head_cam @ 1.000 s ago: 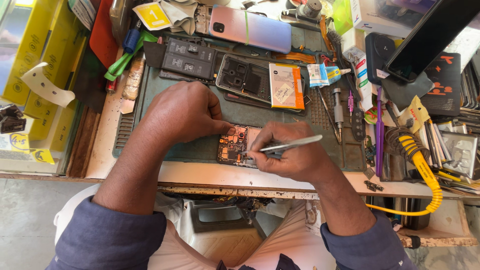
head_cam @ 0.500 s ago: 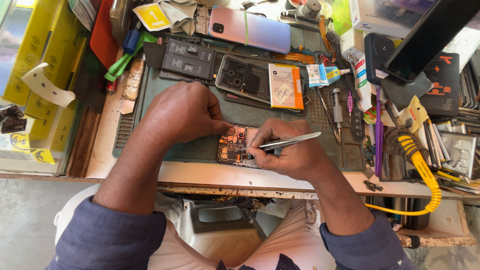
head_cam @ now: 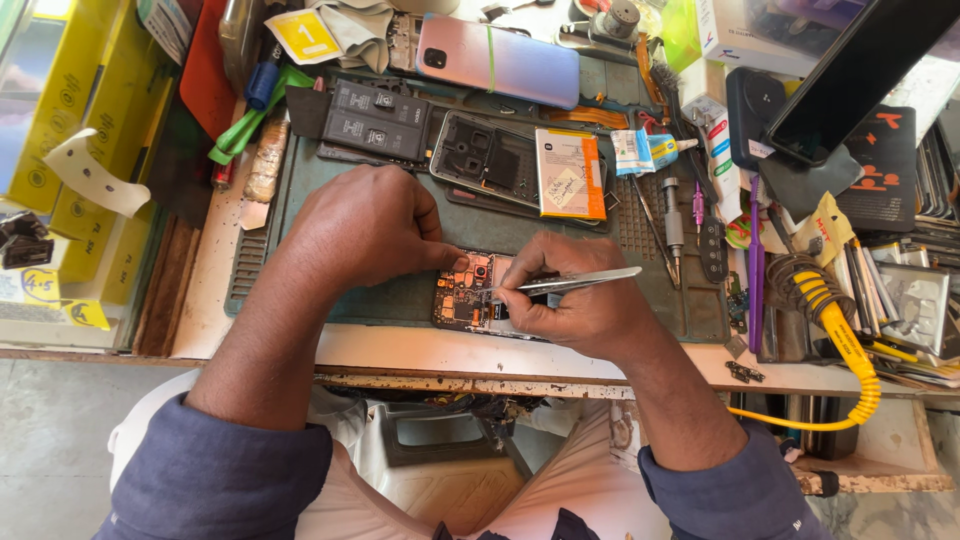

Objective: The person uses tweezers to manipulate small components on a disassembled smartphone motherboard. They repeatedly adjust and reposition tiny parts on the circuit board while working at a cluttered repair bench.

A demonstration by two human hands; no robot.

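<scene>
A small orange and black phone circuit board [head_cam: 462,298] lies on a dark green work mat [head_cam: 380,290] near the bench's front edge. My left hand [head_cam: 365,222] rests on the mat with its fingertips pressing the board's upper edge. My right hand [head_cam: 575,298] grips silver tweezers [head_cam: 580,283] whose tips point left onto the board. Behind the hands lie an opened phone frame [head_cam: 485,160] and an orange-labelled battery [head_cam: 570,175].
A pink-blue phone back cover [head_cam: 498,60] lies at the back. Screwdrivers [head_cam: 672,225] and a purple tool [head_cam: 755,265] lie on the right. A soldering iron with yellow cable [head_cam: 835,310] sits far right. Yellow boxes [head_cam: 60,120] stack at left. A dark tablet [head_cam: 850,75] leans top right.
My right hand has tilted the tweezers slightly and shifted their tips a little on the board. My left hand stays pressed on the board.
</scene>
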